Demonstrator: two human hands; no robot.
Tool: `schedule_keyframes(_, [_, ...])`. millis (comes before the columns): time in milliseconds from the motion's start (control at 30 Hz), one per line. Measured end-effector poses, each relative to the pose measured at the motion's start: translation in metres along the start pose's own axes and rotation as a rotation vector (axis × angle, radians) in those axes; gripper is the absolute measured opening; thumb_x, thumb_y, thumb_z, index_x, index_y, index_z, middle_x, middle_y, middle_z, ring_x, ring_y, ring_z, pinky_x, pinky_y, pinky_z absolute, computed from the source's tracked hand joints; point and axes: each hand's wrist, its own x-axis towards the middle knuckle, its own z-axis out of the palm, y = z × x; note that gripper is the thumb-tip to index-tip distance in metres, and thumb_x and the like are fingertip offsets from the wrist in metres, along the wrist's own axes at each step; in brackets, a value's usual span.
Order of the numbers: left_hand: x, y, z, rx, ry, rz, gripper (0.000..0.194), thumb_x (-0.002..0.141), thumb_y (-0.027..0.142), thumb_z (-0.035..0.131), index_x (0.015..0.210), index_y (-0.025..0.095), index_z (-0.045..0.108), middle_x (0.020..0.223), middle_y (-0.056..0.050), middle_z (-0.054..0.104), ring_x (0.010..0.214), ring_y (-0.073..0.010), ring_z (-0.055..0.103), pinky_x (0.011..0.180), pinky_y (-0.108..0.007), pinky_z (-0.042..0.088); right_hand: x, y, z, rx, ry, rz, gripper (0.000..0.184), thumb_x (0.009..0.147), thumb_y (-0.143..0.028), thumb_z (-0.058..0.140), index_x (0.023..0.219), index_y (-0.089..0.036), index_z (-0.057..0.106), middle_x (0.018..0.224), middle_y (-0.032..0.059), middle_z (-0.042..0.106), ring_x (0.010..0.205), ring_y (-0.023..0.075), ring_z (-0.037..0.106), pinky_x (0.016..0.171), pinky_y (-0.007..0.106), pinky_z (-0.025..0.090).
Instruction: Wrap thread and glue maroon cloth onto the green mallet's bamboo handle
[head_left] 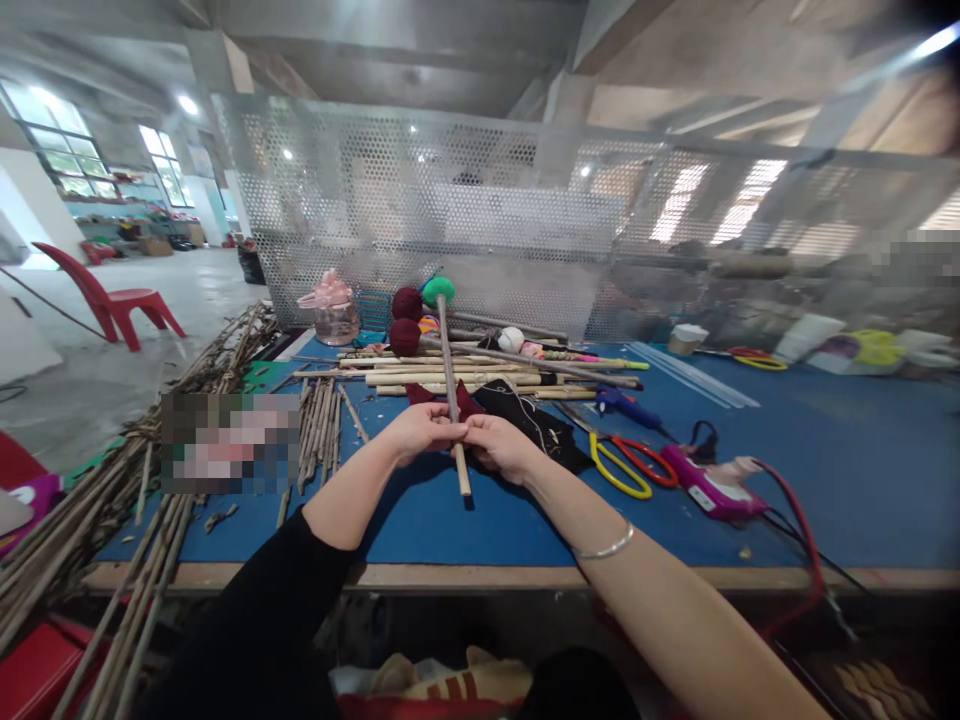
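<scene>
The left hand (426, 432) and right hand (498, 446) both grasp a slim stick (448, 358) between thumbs and fingers, the fingertips meeting at it from either side, so neither hand is clearly nearer. It is raised over the near half of the counter (540, 540), its long axis running from near to far; a short end sticks out nearer than the grip, and the longer part reaches away to a green ball (439, 290). Whether they are joined, I cannot tell. Dark red cloth (469, 401) shows just beyond the fingers; black cloth (517, 408) lies right.
</scene>
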Motion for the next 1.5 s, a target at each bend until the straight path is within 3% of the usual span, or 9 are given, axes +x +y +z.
schedule_keyframes(200, [0.004,-0.002,-0.010,0.022,-0.109,0.047,0.043,0.053,0.028,0.079,0.087,0.010,0.059,0.066,-0.001,0.057,0.054,-0.0065,0.053,0.055,-0.019,0.040,0.000,0.001,-0.007,0.144,-0.120,0.048,0.028,0.067,-0.035,0.063,0.068,-0.018,0.039,0.061,-0.0020,0.062,0.028,-0.0007,0.017,0.030,0.016,0.006])
schedule_keyframes(500, [0.001,0.004,-0.004,-0.111,-0.037,0.001,0.042,0.052,0.025,0.080,0.087,0.012,0.060,0.077,-0.004,0.062,0.066,-0.0102,0.059,0.066,-0.022,0.044,0.001,0.000,-0.010,0.192,-0.193,0.031,0.032,0.071,-0.044,0.061,0.074,-0.016,0.046,0.060,-0.0042,0.056,0.031,-0.0010,0.017,0.031,0.016,0.005])
schedule_keyframes(633, [0.001,0.005,-0.009,-0.042,0.018,-0.062,0.039,0.053,0.022,0.079,0.088,0.014,0.062,0.067,0.000,0.059,0.052,-0.0054,0.053,0.049,-0.017,0.036,-0.001,0.001,-0.012,0.038,-0.181,0.030,0.032,0.067,-0.043,0.065,0.073,-0.016,0.050,0.046,-0.0098,0.039,0.032,0.0008,0.018,0.031,0.018,0.005])
schedule_keyframes(767, [0.000,0.006,-0.008,-0.043,0.031,-0.098,0.036,0.052,0.021,0.078,0.085,0.014,0.063,0.062,0.001,0.056,0.049,-0.0048,0.049,0.045,-0.016,0.032,-0.002,0.002,-0.012,-0.034,-0.190,0.057,0.031,0.070,-0.044,0.061,0.077,-0.014,0.055,0.040,-0.0127,0.022,0.032,0.0021,0.011,0.033,0.020,0.003])
schedule_keyframes(933, [0.002,0.006,-0.004,0.051,0.106,-0.105,0.034,0.059,0.041,0.073,0.074,0.013,0.061,0.053,0.005,0.047,0.041,-0.0020,0.038,0.041,-0.015,0.028,0.000,0.002,-0.007,-0.070,-0.113,0.044,0.030,0.066,-0.040,0.065,0.062,-0.016,0.047,0.038,-0.0122,0.023,0.033,0.0020,0.012,0.033,0.020,0.004])
schedule_keyframes(1067, [0.005,0.005,-0.003,0.112,0.179,-0.052,0.038,0.051,0.036,0.078,0.073,0.011,0.060,0.054,0.004,0.052,0.042,-0.0025,0.041,0.043,-0.017,0.030,0.000,0.002,-0.005,-0.081,-0.079,0.045,0.034,0.067,-0.042,0.065,0.059,-0.017,0.043,0.038,-0.0121,0.023,0.032,0.0019,0.012,0.033,0.020,0.004])
schedule_keyframes(1300, [0.003,0.007,-0.004,-0.035,0.060,-0.037,0.033,0.052,0.025,0.077,0.076,0.011,0.059,0.060,0.002,0.056,0.047,-0.0032,0.048,0.050,-0.017,0.038,-0.001,-0.001,-0.010,-0.016,-0.174,0.089,0.031,0.069,-0.044,0.062,0.068,-0.016,0.048,0.039,-0.0128,0.022,0.032,0.0022,0.011,0.032,0.020,0.004])
schedule_keyframes(1500, [0.005,0.001,-0.005,0.121,0.134,-0.070,0.034,0.056,0.036,0.075,0.074,0.011,0.059,0.054,0.004,0.050,0.042,-0.0017,0.040,0.040,-0.015,0.027,0.001,0.003,-0.006,-0.148,-0.084,0.043,0.032,0.065,-0.039,0.066,0.059,-0.017,0.044,0.038,-0.0121,0.022,0.033,0.0022,0.014,0.034,0.021,0.005])
